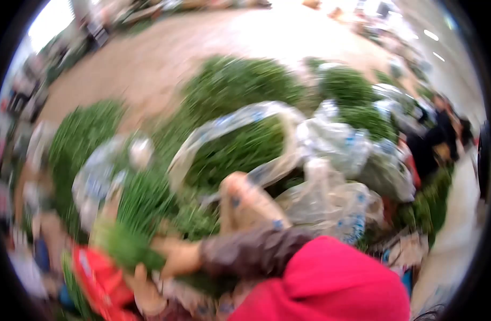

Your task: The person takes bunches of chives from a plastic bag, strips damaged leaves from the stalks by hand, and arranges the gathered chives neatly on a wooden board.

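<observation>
A blurred bunch of chive-like greens (128, 247) lies across my hands at the lower left. From the right, in a dark brown sleeve, my right hand (180, 258) reaches in and closes round the bunch. Lower down, my left hand (147, 293) holds the bunch from below, thumb up; its other fingers are mostly hidden. A red plastic bag (102, 281) is right beside my left hand. Just beyond the bunch stand more upright long thin greens (144, 200). Bright pink-red cloth (331, 283) fills the bottom right and hides part of my arm.
An open clear plastic bag (213, 128) full of greens lies ahead. Knotted white bags (331, 142) crowd the right side. Large heaps of greens (240, 83) cover the brown floor (149, 72). A person in dark clothes (440, 134) is at the far right.
</observation>
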A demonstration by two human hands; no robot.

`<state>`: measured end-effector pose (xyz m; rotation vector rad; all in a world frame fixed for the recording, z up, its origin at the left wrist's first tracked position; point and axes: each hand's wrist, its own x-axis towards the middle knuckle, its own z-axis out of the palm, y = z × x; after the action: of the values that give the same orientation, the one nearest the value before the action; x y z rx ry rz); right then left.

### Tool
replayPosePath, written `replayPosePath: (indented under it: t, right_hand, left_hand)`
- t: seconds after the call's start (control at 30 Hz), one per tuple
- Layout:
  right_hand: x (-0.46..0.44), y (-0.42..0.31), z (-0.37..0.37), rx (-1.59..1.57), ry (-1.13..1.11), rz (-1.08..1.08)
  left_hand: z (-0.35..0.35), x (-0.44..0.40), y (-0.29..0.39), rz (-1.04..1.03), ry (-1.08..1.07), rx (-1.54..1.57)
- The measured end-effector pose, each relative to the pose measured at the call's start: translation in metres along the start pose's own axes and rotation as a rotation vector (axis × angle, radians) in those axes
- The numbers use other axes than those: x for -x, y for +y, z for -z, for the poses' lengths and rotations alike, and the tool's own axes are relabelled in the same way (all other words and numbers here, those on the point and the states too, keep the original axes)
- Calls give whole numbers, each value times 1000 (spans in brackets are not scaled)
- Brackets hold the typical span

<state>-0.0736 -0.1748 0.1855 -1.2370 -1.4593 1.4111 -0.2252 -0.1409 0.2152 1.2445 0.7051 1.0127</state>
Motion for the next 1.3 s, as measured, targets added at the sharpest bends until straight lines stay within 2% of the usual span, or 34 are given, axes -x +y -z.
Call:
replayPosePath:
  t: [0.03,0.07,0.1,0.17,0.2,0.23,0.27,0.3,0.37,0.4,0.43,0.53,0.6,0.63,0.67,0.7,0.73,0.77,0.8,0.83,0.87,0.9,0.97,1.0,1.07,1.1,1.13,1.17,1.2,1.23,1.27,1.3]
  right_hand:
    - [23,-44,32,-95,-3,-235]
    - [21,-24,45,-204,64,-99]
    - [17,-4,53,141,277,-107]
    - [18,-6,89,-607,354,-319]
    - [17,1,99,-612,439,-254]
    - [14,6,102,-711,525,-156]
    - [15,7,101,-802,591,-139]
    - [12,12,100,-868,602,-61]
    - [15,18,102,-867,602,-118]
    - [13,20,102,-812,584,-157]
    - [11,28,101,-804,552,-169]
    - [7,56,102,-851,495,-166]
    - [3,55,97,-850,468,-212]
    - [1,52,95,-845,472,-234]
    - [0,53,95,-845,460,-241]
    - [-2,54,95,-834,469,-267]
    - [-5,54,93,-824,473,-293]
    - [-7,49,88,-812,502,-298]
    - [-9,52,88,-804,489,-304]
    - [-11,54,86,-799,487,-305]
    - [-13,55,85,-794,486,-303]
    - [-14,56,86,-808,452,-295]
    - [-23,54,89,-771,442,-304]
    - [-29,50,93,-759,421,-315]
    - [-50,35,102,-601,345,-315]
    - [-65,28,108,-440,315,-352]
    - [-81,19,112,-277,284,-389]
    - [-101,8,112,-63,198,-338]
    - [-120,-4,110,153,112,-285]
    - [-135,-15,100,308,129,-177]
    - [-149,-27,88,461,145,-64]
    - [-164,-40,78,625,49,-29]
  left_hand:
    - [10,7,-6,34,48,46]
    - [21,2,-18,94,110,36]
    - [36,-3,-41,177,185,20]
    - [74,2,-97,337,334,-54]
    - [94,7,-134,389,362,-176]
    - [112,17,-182,368,358,-438]
    - [99,14,-183,460,356,-479]
    - [86,10,-184,552,349,-520]
    - [53,-12,-160,802,367,-441]
    - [59,-18,-182,817,374,-438]
    - [68,-19,-215,817,350,-651]
    - [52,-39,-231,927,337,-884]
    - [32,-48,-231,816,433,-1159]
    - [16,-58,-204,921,364,-982]
    - [2,-62,-199,927,307,-1017]
    - [-8,-56,-215,758,268,-1026]
    - [-22,-58,-219,652,154,-1173]
    - [-27,-61,-241,664,-76,-1360]
    - [-38,-67,-247,634,-193,-1408]
    - [-43,-59,-258,404,-237,-1275]
    - [-57,-74,-215,633,-368,-1115]
    - [-58,-68,-253,351,-465,-886]
    - [-57,-71,-206,502,-638,-835]
    - [-57,-68,-203,500,-691,-923]
    - [-29,-34,-216,176,-323,-977]
    - [-16,-33,-193,235,-170,-913]
    - [6,-32,-190,331,17,-721]
    - [23,-32,-173,540,202,-662]
    - [46,-18,-200,410,427,-572]
    - [68,-16,-202,614,559,-98]
    - [86,-16,-198,713,707,168]
    - [100,-14,-201,749,813,331]
